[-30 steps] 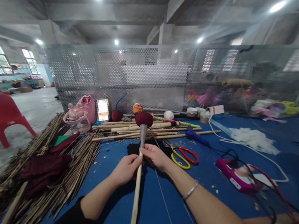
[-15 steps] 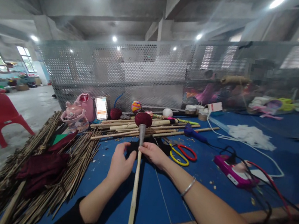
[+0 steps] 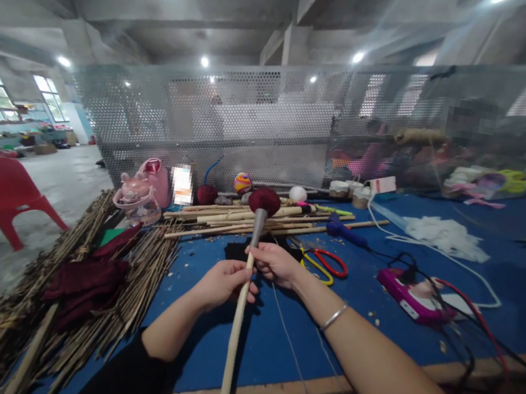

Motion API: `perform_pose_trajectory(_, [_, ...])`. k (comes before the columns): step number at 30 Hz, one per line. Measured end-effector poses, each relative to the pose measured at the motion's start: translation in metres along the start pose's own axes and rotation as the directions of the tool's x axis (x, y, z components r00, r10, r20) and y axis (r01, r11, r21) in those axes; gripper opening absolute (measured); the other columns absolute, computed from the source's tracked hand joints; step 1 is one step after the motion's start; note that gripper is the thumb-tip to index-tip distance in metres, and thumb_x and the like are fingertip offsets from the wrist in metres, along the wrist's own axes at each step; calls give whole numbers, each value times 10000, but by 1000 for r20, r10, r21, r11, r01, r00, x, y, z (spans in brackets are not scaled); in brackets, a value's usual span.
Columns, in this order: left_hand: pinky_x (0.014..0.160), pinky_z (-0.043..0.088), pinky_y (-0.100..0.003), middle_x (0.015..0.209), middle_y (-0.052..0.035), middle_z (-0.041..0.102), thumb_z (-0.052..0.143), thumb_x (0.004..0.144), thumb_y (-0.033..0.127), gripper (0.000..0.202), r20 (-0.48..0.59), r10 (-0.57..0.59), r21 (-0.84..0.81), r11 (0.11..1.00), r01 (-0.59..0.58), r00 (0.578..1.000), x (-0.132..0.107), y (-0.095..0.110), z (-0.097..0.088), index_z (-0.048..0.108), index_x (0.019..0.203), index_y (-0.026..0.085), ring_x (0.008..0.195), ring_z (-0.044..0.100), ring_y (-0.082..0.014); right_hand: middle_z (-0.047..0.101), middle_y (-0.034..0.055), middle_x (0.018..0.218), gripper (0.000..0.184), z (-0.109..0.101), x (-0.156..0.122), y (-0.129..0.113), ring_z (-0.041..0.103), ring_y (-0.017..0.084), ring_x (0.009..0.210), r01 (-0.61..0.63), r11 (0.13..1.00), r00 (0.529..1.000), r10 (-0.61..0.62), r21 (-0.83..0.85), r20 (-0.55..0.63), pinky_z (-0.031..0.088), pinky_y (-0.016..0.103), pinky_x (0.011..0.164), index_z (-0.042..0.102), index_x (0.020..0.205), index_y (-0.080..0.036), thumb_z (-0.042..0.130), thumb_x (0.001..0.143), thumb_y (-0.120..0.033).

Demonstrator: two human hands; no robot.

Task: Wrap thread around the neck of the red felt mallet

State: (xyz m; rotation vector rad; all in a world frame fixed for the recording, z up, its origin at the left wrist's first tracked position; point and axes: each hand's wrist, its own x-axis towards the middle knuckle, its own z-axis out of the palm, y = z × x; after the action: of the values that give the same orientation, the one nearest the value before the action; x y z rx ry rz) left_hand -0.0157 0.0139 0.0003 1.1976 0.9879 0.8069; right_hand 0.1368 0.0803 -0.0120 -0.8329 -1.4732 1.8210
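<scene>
A mallet with a pale wooden stick (image 3: 233, 345), a grey sleeve (image 3: 258, 224) and a round dark red head (image 3: 265, 202) points away from me over the table. My left hand (image 3: 225, 282) is closed round the stick below the sleeve. Just above it, my right hand (image 3: 275, 262) pinches the lower end of the grey sleeve, its thumb and fingertips against it. A thin thread (image 3: 288, 337) hangs from near my right hand toward the table edge. Black cloth (image 3: 237, 251) lies behind my hands. Scissors (image 3: 327, 264) with red and yellow handles rest beyond my right wrist.
Wooden sticks (image 3: 219, 218) lie across the back of the blue table (image 3: 284, 380). Thin dry stalks (image 3: 138, 290) and dark red cloth (image 3: 86, 285) are on the left. A blue glue gun (image 3: 347, 232), a purple power strip (image 3: 411, 299) and white scraps (image 3: 444, 236) lie right.
My left hand has moved from beside the stick, fingers apart, to closing round it. The mallet has tilted slightly, its head shifting right. My right hand remains at the sleeve's lower end.
</scene>
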Motion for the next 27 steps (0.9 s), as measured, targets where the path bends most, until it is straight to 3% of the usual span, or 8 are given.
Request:
perform_pose_trajectory(2, [480,438,-216,662,-41,610,580,729,426,371,45,21,-45,999,-19,999,1,-2,0,532,941,125,500,591,-118,357,-100,430,347,1,-2,-3,175,26,342,-9,1000,1000,9,20,9,56,178,339,466,770,-169,633,684,-462])
perform_pose_trajectory(5, [451,418,-217,625,9,569,578,720,435,409,-127,103,28,995,-101,986,4,-7,4,498,998,146,449,555,-105,341,-107,416,360,4,-3,-3,170,23,329,45,999,997,-46,-9,-60,72,179,328,420,712,-180,630,683,-472])
perform_pose_trajectory(8, [458,377,-190,590,45,543,674,628,405,412,-350,302,316,929,-192,887,6,-10,8,531,927,160,449,508,-76,294,-117,400,372,9,-2,-2,180,27,328,86,995,991,-91,-53,-100,98,187,330,419,692,-178,634,670,-480])
perform_pose_trajectory(11, [449,331,-173,508,50,510,677,618,396,287,-422,392,490,857,-158,817,5,-9,7,566,713,150,441,459,-58,341,-101,433,369,13,-1,0,228,27,351,133,987,985,-142,-93,-98,122,191,345,445,689,-160,647,664,-468])
perform_pose_trajectory(17, [375,343,-175,554,-8,585,548,727,455,315,-357,134,126,987,-95,925,3,1,5,516,726,141,380,490,-73,335,-104,442,310,11,-2,-1,192,27,334,148,987,989,-147,-54,22,96,196,330,471,750,-160,620,715,-429])
perform_pose_trajectory(21, [358,355,-169,534,23,544,523,750,444,301,-234,110,-46,991,-124,966,4,1,5,489,763,146,353,454,-55,293,-110,427,272,9,-2,-1,148,28,331,125,992,992,-126,17,30,79,190,328,477,747,-166,616,725,-399])
perform_pose_trajectory(24, [352,366,-176,576,37,538,529,747,448,311,-285,106,0,994,-111,953,4,-4,6,478,849,158,372,475,-64,420,-73,474,263,13,0,3,302,38,360,150,989,989,-150,19,17,202,178,354,501,746,-150,651,693,-359])
perform_pose_trajectory(27, [343,336,-157,583,60,528,621,688,395,354,-419,235,197,966,-165,877,2,-7,8,475,924,175,371,462,-54,575,6,655,272,16,4,9,522,99,564,200,979,978,-202,43,50,382,207,518,536,784,-129,673,673,-336])
